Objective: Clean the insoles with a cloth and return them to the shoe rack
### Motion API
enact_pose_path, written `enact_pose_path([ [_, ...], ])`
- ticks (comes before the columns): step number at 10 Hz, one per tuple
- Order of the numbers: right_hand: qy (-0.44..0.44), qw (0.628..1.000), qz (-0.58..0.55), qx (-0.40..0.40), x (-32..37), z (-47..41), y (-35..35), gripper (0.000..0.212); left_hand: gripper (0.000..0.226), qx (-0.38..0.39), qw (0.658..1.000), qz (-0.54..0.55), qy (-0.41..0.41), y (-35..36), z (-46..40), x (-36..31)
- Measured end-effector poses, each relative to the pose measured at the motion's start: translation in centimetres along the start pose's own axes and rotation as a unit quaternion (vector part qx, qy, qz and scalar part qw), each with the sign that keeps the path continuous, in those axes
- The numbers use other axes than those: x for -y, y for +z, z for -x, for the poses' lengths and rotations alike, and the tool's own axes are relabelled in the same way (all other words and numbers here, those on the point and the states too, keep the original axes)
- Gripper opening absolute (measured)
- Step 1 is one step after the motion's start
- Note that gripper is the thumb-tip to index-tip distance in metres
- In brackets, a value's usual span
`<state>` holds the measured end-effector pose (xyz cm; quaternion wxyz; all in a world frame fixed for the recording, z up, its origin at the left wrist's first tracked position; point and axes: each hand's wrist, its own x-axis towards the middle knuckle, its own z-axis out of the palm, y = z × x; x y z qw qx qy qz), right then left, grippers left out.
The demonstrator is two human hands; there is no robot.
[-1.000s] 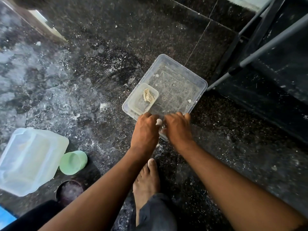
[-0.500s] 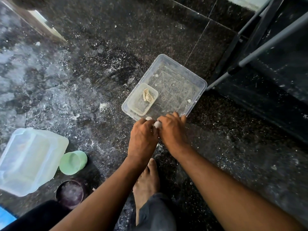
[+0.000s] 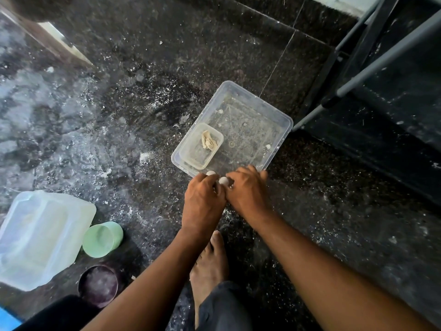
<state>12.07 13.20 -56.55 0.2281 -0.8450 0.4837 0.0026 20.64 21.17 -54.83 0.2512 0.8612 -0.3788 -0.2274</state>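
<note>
Head view: both hands (image 3: 224, 194) curled together, seemingly pinching a small white lump (image 3: 223, 180).

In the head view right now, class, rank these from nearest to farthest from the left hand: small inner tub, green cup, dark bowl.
From the left hand:
1. Small inner tub, just ahead, inside the clear tray.
2. Green cup, lower left.
3. Dark bowl, below the cup.

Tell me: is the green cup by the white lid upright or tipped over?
Tipped. The green cup lies on its side on the floor, its open mouth facing the camera, beside the white lid. It looks empty.
</note>
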Motion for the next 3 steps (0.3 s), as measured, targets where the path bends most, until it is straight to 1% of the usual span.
enact_pose_path([
  [1,-0.001,1.0,0.009,0.006,-0.1,0.0,-0.3,0.023,0.01,-0.004,1.0,-0.004,-0.001,0.0,-0.2,0.0],
  [2,-0.009,1.0,0.007,0.02,-0.1,0.1,-0.5,0.025,0.013,0.008,1.0,0.006,-0.006,0.1,0.1,0.1],
  [3,-0.028,0.999,-0.021,0.003,-0.2,0.2,-1.9,0.037,0.02,-0.01,1.0,0.01,0.017,-0.8,-0.7,-0.3],
])
